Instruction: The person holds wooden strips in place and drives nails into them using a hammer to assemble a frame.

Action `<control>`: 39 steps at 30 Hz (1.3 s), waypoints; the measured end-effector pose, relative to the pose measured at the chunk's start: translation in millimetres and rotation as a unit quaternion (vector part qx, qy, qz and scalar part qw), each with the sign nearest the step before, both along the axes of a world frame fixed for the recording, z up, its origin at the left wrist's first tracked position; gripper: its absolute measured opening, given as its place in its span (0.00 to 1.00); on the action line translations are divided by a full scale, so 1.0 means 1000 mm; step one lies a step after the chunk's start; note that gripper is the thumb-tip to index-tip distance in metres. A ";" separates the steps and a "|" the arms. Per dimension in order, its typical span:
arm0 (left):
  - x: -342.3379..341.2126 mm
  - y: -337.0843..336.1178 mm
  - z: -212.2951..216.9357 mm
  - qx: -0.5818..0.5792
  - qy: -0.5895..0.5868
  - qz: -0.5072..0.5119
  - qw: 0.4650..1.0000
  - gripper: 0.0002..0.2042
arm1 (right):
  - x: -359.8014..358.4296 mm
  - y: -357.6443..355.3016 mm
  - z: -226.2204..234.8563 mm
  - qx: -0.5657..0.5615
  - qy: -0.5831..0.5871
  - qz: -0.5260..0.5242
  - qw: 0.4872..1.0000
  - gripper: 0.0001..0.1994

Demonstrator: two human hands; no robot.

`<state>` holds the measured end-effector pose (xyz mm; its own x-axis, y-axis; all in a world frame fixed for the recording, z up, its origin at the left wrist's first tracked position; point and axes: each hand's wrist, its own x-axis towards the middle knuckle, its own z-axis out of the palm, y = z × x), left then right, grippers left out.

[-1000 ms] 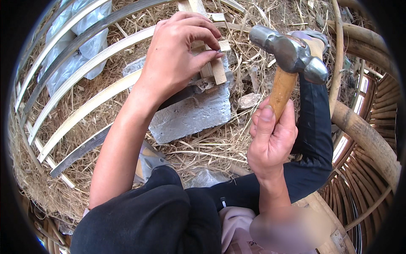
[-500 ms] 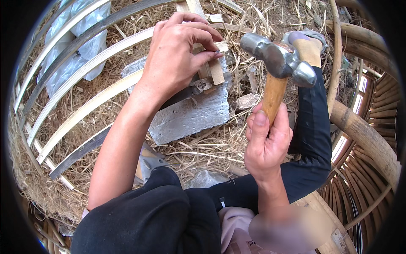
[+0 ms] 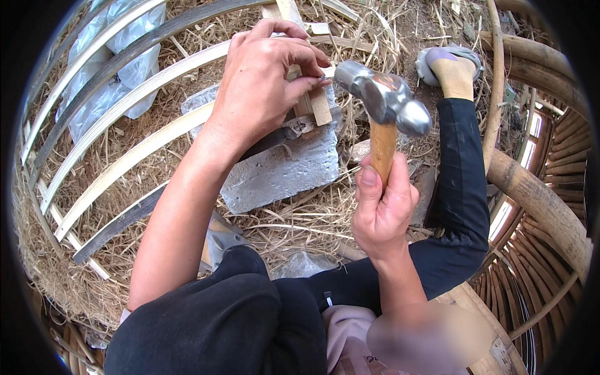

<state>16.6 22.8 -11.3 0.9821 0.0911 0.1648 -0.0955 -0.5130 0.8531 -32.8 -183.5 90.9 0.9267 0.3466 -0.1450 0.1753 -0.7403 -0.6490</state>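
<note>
My right hand (image 3: 381, 209) grips the wooden handle of a steel-headed hammer (image 3: 382, 100), whose head is close to the fingertips of my left hand (image 3: 265, 81). My left hand presses down on short pale wood strips (image 3: 317, 106) that cross a dark bent slat on a flat grey stone block (image 3: 284, 165). Its thumb and forefinger pinch together at the strips; whatever small thing they pinch is too small to tell.
Long curved bamboo slats (image 3: 134, 156) run across straw-covered ground. Clear plastic sheeting (image 3: 119, 81) lies at the upper left. My black-trousered leg (image 3: 459, 181) stretches to a foot in a grey sandal (image 3: 450, 62). Curved bamboo frames (image 3: 537, 206) stand at the right.
The hammer head has swung left and down toward my left hand's fingertips. My left hand has stayed on the wood strips.
</note>
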 end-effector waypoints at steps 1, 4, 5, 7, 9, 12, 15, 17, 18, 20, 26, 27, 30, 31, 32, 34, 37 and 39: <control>0.000 0.000 0.000 0.001 0.000 0.000 1.000 0.05 | 0.000 -0.002 -0.003 0.004 -0.024 0.007 1.000 0.08; 0.000 0.000 -0.001 0.000 -0.006 0.001 1.000 0.05 | 0.004 0.002 -0.004 -0.045 -0.021 0.037 0.998 0.08; 0.000 0.000 -0.001 -0.001 -0.007 0.001 1.000 0.05 | 0.004 0.000 -0.006 -0.045 -0.021 0.037 0.998 0.08; 0.001 -0.002 -0.002 -0.002 -0.008 -0.001 1.000 0.05 | 0.002 -0.004 -0.011 -0.023 -0.077 0.053 0.995 0.08; 0.000 -0.001 -0.001 0.004 -0.009 -0.004 1.000 0.05 | 0.003 -0.001 -0.014 -0.038 -0.052 0.047 0.997 0.08; 0.000 0.001 -0.006 0.011 -0.033 0.005 0.999 0.08 | 0.008 0.001 -0.014 -0.061 0.009 0.045 0.997 0.07; 0.001 -0.001 0.000 0.008 -0.032 0.007 0.999 0.08 | 0.006 -0.005 -0.016 0.012 -0.086 0.033 0.996 0.08; -0.002 -0.001 -0.005 0.013 -0.030 0.012 0.999 0.08 | 0.010 0.001 -0.012 -0.059 -0.012 0.051 0.997 0.09; 0.000 -0.002 -0.006 0.014 -0.032 0.017 0.999 0.08 | 0.012 0.002 -0.011 -0.084 0.012 0.057 0.995 0.09; 0.002 -0.002 -0.002 0.007 -0.023 0.005 1.000 0.06 | 0.007 -0.003 -0.017 0.000 -0.076 0.042 0.996 0.09; -0.001 -0.001 -0.001 0.001 -0.003 0.005 1.000 0.07 | 0.010 -0.003 -0.015 -0.036 -0.067 0.060 0.995 0.10; -0.003 0.001 -0.001 0.004 -0.004 0.000 1.000 0.09 | 0.008 -0.004 -0.017 0.003 -0.113 0.055 0.992 0.09; -0.002 -0.001 -0.006 0.009 -0.037 0.017 0.999 0.10 | 0.010 0.003 -0.011 0.015 -0.130 0.051 0.990 0.12; -0.001 -0.001 -0.004 0.002 -0.037 0.026 0.999 0.10 | 0.011 0.003 -0.009 -0.017 -0.082 0.058 0.995 0.12; 0.000 -0.002 -0.004 -0.001 -0.039 0.025 0.999 0.10 | 0.009 0.003 -0.012 -0.002 -0.092 0.054 0.994 0.12; -0.002 0.000 -0.002 -0.004 -0.048 0.008 0.999 0.10 | 0.004 0.003 -0.015 0.027 -0.116 0.043 0.992 0.11; -0.002 -0.002 -0.008 0.015 -0.037 0.021 0.999 0.10 | 0.011 0.013 -0.009 -0.122 0.012 0.068 0.990 0.12; -0.001 -0.001 -0.005 0.009 -0.041 0.016 0.999 0.10 | 0.001 0.010 -0.013 -0.041 -0.059 0.053 0.996 0.11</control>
